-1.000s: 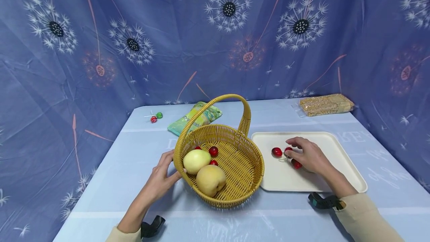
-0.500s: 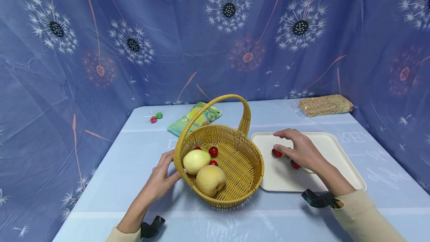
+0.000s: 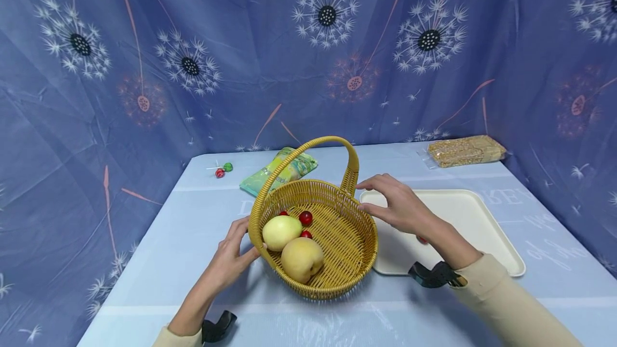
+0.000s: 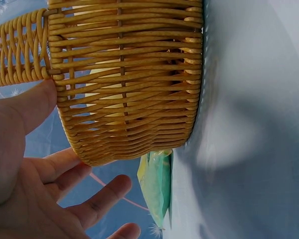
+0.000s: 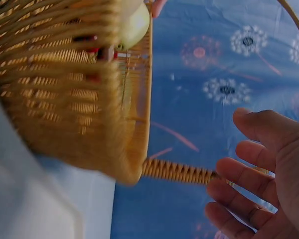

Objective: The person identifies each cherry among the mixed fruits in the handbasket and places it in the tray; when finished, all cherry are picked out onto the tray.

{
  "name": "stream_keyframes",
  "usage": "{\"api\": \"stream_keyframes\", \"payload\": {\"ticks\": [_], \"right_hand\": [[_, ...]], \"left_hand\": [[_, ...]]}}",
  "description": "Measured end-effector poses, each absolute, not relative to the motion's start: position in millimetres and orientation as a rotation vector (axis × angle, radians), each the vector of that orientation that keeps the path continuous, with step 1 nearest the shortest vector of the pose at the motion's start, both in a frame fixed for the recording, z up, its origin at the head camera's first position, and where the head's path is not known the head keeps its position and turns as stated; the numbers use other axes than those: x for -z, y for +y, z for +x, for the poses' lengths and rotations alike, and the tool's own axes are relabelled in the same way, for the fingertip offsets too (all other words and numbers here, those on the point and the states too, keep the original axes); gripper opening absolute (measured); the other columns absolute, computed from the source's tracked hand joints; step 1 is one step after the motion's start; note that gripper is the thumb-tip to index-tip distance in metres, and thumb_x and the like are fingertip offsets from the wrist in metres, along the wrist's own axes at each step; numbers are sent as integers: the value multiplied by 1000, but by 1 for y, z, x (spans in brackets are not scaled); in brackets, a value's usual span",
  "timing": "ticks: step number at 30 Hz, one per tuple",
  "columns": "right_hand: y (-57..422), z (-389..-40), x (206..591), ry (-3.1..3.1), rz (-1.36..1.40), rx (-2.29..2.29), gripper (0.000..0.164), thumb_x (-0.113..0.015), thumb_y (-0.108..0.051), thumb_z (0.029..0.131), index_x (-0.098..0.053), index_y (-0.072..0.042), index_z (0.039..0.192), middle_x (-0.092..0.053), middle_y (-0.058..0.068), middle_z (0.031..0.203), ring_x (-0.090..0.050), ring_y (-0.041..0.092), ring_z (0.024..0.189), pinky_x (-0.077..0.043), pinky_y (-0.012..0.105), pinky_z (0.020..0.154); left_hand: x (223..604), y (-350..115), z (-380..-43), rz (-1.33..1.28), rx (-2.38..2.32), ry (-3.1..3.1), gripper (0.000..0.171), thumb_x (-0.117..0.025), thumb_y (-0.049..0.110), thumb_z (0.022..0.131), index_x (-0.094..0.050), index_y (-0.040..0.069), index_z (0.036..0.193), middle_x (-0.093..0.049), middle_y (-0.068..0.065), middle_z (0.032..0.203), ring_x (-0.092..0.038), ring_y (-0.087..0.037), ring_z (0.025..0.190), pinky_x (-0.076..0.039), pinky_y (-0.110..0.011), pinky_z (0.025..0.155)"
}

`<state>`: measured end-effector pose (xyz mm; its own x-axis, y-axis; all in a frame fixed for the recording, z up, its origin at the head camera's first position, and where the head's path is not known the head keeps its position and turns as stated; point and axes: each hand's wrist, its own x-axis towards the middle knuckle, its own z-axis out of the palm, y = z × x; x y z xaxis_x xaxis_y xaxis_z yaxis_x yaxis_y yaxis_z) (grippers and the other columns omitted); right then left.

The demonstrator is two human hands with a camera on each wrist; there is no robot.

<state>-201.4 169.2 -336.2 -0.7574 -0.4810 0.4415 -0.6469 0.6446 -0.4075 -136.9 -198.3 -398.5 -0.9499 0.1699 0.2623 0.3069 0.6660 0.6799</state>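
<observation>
Dandelion-print cloth (image 3: 260,42) hangs behind the far edge of the table (image 3: 168,261); left hand (image 3: 229,259) pinches basket (image 3: 308,191) rim — likely steadying it — while right hand (image 3: 404,209), fingers apart, looks empty.

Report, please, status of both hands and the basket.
Left hand grips wicker basket. Right hand holding nothing. Cherries, two yellow fruits inside. Handle beside right hand, possibly in the way.

Green packet (image 3: 295,168) between lollipops (image 3: 220,173) and wrapped tan pack (image 3: 466,151).
</observation>
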Motion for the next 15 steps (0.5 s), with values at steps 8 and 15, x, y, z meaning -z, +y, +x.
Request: {"api": "stream_keyframes", "payload": {"ticks": [8, 15], "right_hand": [[139, -208, 326, -2528, 1082, -763, 39, -72, -29, 83, -63, -14, 118, -66, 3, 112, -59, 18, 103, -49, 41, 85], [114, -218, 324, -2498, 1164, -710, 37, -70, -28, 85, -64, -11, 117, -67, 3, 110, -60, 19, 104, -50, 39, 84]], "left_hand": [[399, -198, -137, -371, 1149, -2718, 52, -70, 26, 85, -51, 15, 132, -41, -6, 143, -46, -33, 130, -34, -64, 99], [399, -198, -137, -365, 1140, -2729, 53, -70, 27, 85, -50, 14, 133, -41, -6, 143, -45, -32, 130, -33, -64, 99]]}}
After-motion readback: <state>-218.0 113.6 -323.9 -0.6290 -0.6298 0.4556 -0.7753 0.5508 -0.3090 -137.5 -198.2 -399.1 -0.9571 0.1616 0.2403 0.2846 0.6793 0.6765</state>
